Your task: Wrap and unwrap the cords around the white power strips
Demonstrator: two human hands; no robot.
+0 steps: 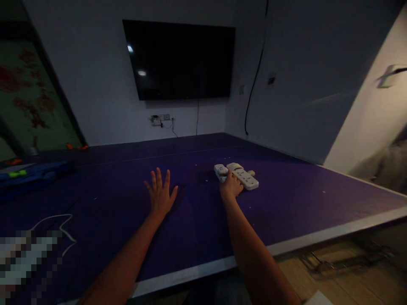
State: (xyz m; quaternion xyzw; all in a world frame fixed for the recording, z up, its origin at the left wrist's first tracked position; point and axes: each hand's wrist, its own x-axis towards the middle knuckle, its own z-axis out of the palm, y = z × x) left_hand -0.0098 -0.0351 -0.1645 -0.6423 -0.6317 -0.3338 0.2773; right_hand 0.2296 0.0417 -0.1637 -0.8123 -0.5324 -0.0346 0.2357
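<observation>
On a dark purple tabletop [190,220] lies a white power strip [249,180] with sockets on its top face. Its cord looks wrapped round the far end. My right hand [231,186] grips the near left side of the strip, fingers curled over its edge; the thumb side is partly hidden. Touching the hand on the left is a smaller white piece [221,170], perhaps a plug or bundled cord, too dim to make out. My left hand [161,195] holds nothing, its fingers spread over the tabletop to the left of the strip.
A television [181,61] hangs on the far wall above wall sockets [162,118]. Blue cloth [47,173] lies at the left, with a thin white cable [66,231] nearer me. The table's white edge [190,273] runs along the front. A black cable [254,84] hangs at the right wall.
</observation>
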